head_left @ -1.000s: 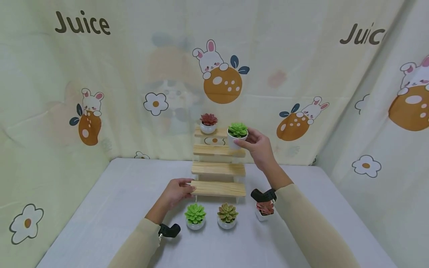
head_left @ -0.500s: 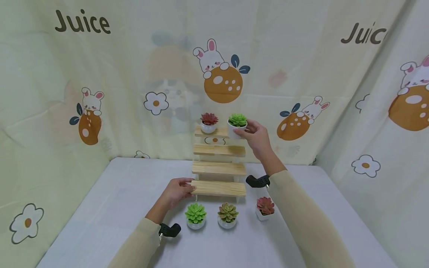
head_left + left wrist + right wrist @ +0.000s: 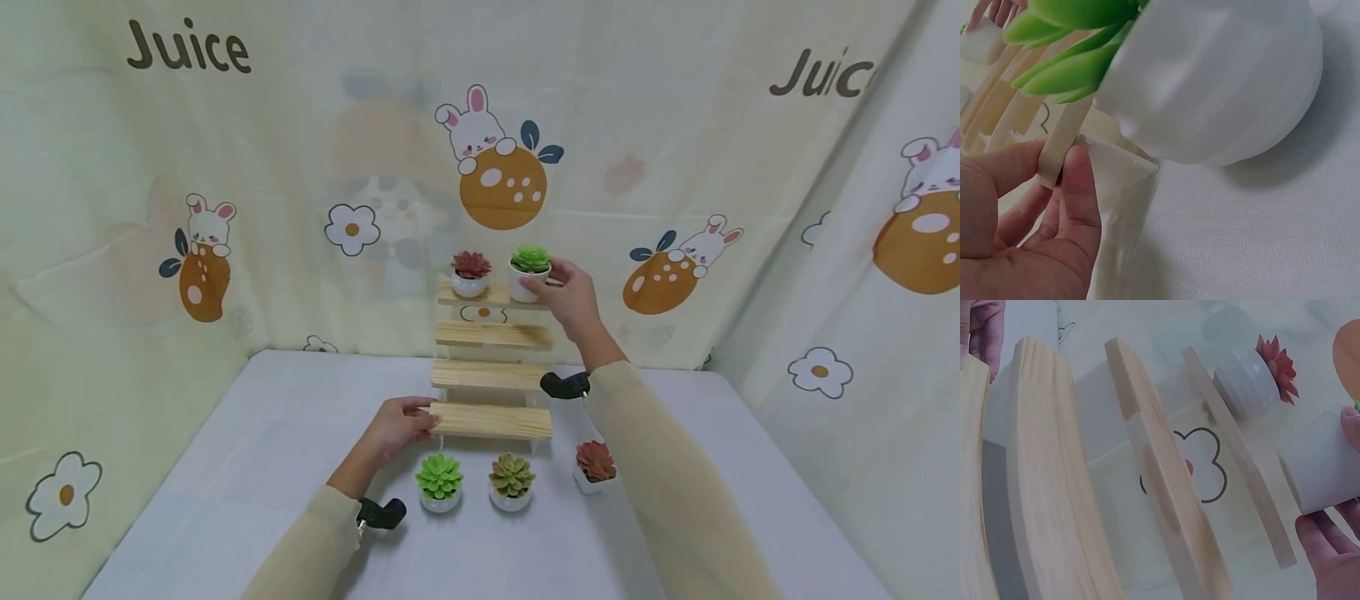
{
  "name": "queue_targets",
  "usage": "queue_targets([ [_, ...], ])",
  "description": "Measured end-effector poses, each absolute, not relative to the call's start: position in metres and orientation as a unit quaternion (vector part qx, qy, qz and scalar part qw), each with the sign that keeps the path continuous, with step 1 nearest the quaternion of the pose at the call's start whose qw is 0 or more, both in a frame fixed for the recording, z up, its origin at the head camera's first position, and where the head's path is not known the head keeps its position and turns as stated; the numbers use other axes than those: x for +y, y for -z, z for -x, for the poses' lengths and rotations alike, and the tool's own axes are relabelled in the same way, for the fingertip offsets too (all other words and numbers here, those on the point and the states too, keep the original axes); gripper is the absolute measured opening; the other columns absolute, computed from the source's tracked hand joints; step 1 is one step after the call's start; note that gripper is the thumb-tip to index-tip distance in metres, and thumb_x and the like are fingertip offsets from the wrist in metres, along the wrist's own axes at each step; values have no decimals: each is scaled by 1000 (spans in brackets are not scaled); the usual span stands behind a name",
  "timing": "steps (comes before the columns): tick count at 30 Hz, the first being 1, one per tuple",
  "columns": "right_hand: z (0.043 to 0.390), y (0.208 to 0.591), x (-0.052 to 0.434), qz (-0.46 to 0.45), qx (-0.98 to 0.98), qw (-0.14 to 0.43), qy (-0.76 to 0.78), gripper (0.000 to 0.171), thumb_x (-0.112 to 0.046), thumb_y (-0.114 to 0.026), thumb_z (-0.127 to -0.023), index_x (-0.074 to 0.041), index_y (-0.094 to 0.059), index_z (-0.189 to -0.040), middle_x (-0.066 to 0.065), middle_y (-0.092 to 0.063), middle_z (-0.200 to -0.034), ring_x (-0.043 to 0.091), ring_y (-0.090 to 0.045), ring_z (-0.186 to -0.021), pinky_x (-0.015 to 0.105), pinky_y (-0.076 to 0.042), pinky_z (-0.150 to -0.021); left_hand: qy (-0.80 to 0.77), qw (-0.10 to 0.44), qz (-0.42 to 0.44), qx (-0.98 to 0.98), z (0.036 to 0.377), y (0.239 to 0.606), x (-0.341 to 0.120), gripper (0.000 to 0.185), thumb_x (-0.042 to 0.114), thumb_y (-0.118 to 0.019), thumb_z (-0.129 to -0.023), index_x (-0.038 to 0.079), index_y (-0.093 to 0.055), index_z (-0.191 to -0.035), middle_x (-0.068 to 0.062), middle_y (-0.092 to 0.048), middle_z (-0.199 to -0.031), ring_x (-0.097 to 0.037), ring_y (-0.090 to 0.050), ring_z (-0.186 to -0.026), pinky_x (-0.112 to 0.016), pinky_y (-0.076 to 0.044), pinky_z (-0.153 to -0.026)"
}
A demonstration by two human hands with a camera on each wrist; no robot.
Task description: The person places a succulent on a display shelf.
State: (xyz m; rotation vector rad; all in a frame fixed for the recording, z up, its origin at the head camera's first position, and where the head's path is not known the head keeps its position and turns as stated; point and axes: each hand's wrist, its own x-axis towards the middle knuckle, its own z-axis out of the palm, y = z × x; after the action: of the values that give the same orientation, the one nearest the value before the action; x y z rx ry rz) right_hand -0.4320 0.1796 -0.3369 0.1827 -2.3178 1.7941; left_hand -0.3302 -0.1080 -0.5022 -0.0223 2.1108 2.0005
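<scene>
Cream cloth printed with rabbits, oranges, flowers and the word "Juice" hangs behind and to both sides of the white table (image 3: 247, 467) I am working over. At its far middle stands a stepped wooden stand (image 3: 492, 375) with four slats rising away from me.

I have my right hand (image 3: 570, 293) up at the top slat, fingers and thumb wrapped round the white pot of a green succulent (image 3: 529, 271). The pot sits at the right end of that slat; from the right wrist view I cannot tell whether its base touches the wood. Just left of it on the same slat is a red succulent (image 3: 470, 273) in a rounder white pot.

My left hand (image 3: 397, 427) pinches the left end of the lowest slat between thumb and fingers, as the left wrist view shows close up.

On the table near me, in front of the stand, three more small pots sit in a row: a bright green plant (image 3: 439, 482) at left, an olive-pink plant (image 3: 512, 480) in the middle, and a dark red plant (image 3: 595, 465) at right, apart from the others.
</scene>
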Motion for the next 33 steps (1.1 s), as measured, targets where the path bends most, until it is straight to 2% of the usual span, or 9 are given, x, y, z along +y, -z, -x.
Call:
queue_targets([
  [15,446,335,173,-39,-795,105,-596,77,-33,-82,-89,-8,-47,-153,16,-57,-147,29,-55,-135,42,-51,-112,-671,120,14,731,332,501,-108,44,4,-70,-95,-4,-60,-137,-16,-68,-110,-17,-69,-80,-29,-64,-74],
  [33,450,344,173,-29,-783,97,-613,79,-30,-81,-89,-6,-43,-154,15,-54,-151,27,-53,-138,40,-49,-115,-673,123,23,729,334,502,-108,42,3,-70,-95,-3,-61,-136,-16,-68,-109,-17,-69,-81,-30,-65,-75],
])
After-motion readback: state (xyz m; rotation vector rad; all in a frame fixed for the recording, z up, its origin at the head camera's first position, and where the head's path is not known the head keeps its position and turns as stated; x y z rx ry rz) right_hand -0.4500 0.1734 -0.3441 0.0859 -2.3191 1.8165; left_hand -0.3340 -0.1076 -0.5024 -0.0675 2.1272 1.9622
